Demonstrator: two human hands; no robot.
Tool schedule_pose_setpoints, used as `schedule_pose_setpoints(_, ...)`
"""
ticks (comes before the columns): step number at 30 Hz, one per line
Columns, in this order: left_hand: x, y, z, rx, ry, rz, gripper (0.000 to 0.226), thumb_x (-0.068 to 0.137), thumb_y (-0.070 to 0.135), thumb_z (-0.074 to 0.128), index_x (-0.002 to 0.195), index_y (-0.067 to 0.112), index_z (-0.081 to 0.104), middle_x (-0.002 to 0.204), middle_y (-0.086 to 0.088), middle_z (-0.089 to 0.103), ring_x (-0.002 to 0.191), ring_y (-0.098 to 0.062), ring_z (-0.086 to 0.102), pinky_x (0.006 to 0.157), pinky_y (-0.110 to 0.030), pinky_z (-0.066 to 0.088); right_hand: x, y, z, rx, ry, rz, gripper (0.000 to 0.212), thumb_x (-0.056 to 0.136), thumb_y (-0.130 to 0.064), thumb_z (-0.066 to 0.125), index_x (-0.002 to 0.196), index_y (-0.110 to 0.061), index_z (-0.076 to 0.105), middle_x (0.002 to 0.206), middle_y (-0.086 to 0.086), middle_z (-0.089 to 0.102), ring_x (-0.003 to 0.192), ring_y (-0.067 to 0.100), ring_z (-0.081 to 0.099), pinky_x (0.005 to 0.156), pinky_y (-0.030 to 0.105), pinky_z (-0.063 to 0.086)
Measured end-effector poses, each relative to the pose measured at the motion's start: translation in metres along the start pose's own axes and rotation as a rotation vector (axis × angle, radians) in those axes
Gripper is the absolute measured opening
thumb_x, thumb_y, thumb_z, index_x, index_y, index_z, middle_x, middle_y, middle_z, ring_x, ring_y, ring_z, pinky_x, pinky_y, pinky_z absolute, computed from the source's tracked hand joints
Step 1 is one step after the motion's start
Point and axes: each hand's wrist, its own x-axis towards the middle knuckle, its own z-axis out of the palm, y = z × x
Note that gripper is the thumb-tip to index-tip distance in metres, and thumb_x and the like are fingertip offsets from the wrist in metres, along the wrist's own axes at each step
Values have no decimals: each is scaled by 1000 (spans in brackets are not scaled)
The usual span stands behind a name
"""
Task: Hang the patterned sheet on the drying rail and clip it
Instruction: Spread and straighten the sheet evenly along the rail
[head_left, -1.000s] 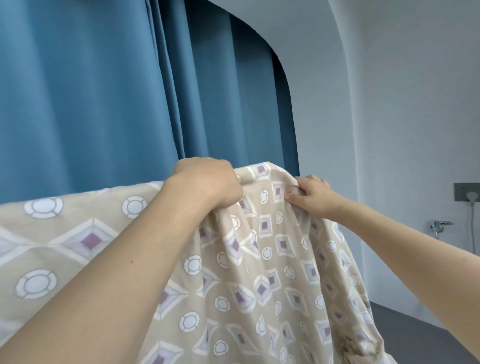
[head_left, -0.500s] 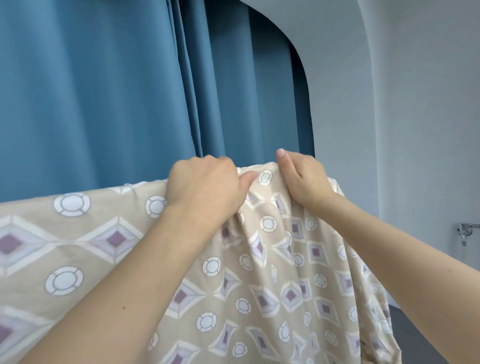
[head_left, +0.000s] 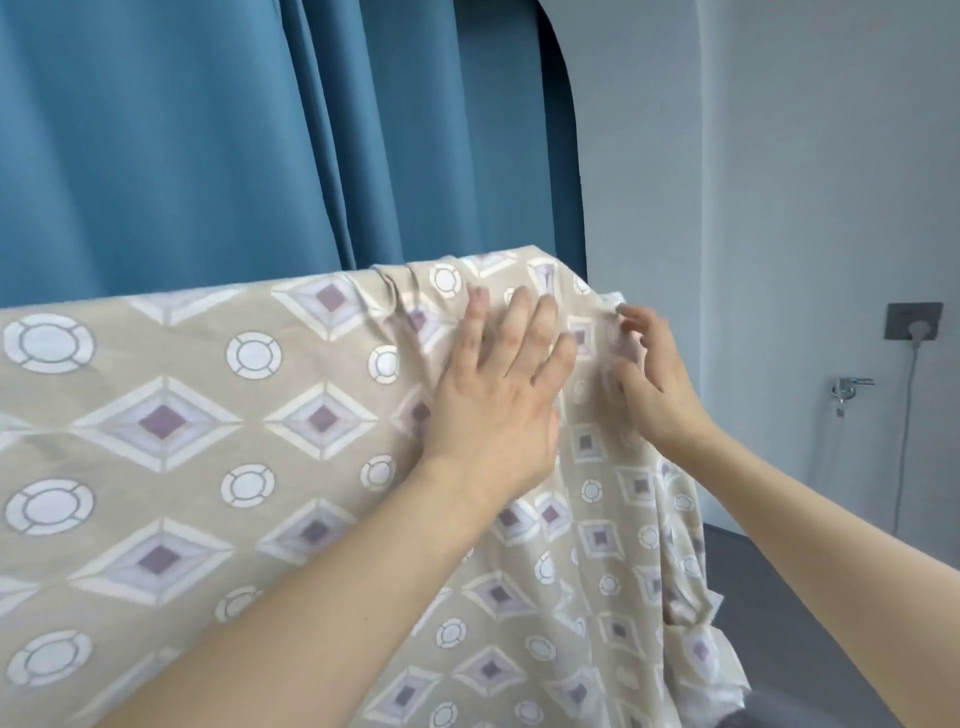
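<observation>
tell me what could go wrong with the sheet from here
1. No clip shows on the patterned sheet, and neither hand grips it: the left hand lies flat on it, the right hand has its fingers loosely curled at its edge. It may slide off.
2. The cloth is bunched near the right end and hangs in folds, so it may dry unevenly.

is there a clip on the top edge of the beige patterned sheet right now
No: the top fold of the beige diamond-and-circle patterned sheet shows only fabric, with no clip anywhere along its visible length.
</observation>
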Motion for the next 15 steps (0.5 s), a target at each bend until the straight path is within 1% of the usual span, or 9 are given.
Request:
schedule_pose_setpoints(2, -4, 24, 17, -3, -102, 76, 63, 95, 41, 33, 153, 19, 18, 161, -13, 2, 147, -36, -6, 110, -60, -21, -23, 23, -13, -30, 9, 22, 53, 91, 0, 43, 137, -25, 34, 139, -7, 39, 126, 1, 40, 102, 20, 33)
schedule_pose_setpoints(4, -8, 47, 36, -6, -172, 138, 64, 97, 41, 30, 154, 18, 12, 161, -14, -4, 146, -36, -12, 106, -60, -26, -46, 52, -26, -127, -51, 133, 51, 90, -1, 43, 131, -30, 36, 134, -11, 44, 119, -2, 45, 100, 19, 35)
schedule_pose_setpoints(6, -16, 71, 56, -22, -238, 194, 65, 97, 40, 30, 154, 17, 9, 161, -15, -6, 145, -37, -15, 104, -60, -29, -68, 93, -39, -287, -230, 353, 44, 89, -10, 44, 127, -30, 39, 125, -9, 53, 111, 10, 53, 96, 31, 44)
schedule_pose_setpoints(7, -20, 83, 67, -46, -267, 214, 65, 96, 38, 31, 154, 17, 9, 161, -15, -6, 145, -37, -15, 105, -60, -28, -81, 113, -45, -355, -347, 471, 44, 85, -15, 45, 126, -29, 39, 123, -5, 57, 109, 18, 56, 93, 38, 47)
schedule_pose_setpoints(8, -25, 96, 78, -76, -298, 235, 64, 96, 35, 31, 154, 17, 11, 161, -15, -6, 145, -37, -14, 105, -60, -27, -95, 131, -50, -401, -452, 563, 47, 82, -18, 46, 127, -28, 38, 123, -1, 58, 109, 22, 57, 92, 41, 48)
schedule_pose_setpoints(9, -28, 110, 87, -100, -315, 268, 63, 94, 32, 29, 153, 17, 14, 161, -15, -3, 146, -37, -12, 107, -61, -25, -107, 144, -56, -425, -527, 630, 51, 81, -18, 48, 130, -25, 38, 124, -1, 57, 111, 22, 56, 92, 38, 47)
schedule_pose_setpoints(11, -34, 138, 101, -158, -341, 350, 62, 88, 26, 23, 149, 17, 31, 158, -16, 16, 146, -37, 3, 111, -61, -16, -129, 165, -63, -392, -614, 719, 56, 83, -15, 56, 136, -22, 40, 126, -6, 55, 117, 16, 53, 93, 28, 42)
schedule_pose_setpoints(13, -40, 165, 116, -199, -337, 459, 61, 84, 23, 22, 141, 16, 44, 151, -14, 33, 141, -37, 17, 114, -60, -7, -150, 183, -64, -352, -732, 776, 61, 80, -12, 56, 137, -28, 43, 126, -13, 56, 118, 10, 52, 96, 25, 41)
schedule_pose_setpoints(15, -45, 189, 127, -174, -347, 546, 61, 87, 23, 19, 141, 13, 44, 151, -13, 35, 142, -37, 19, 112, -60, -12, -167, 197, -60, -369, -902, 802, 61, 76, -7, 50, 132, -32, 50, 121, -15, 59, 114, 8, 53, 98, 27, 43)
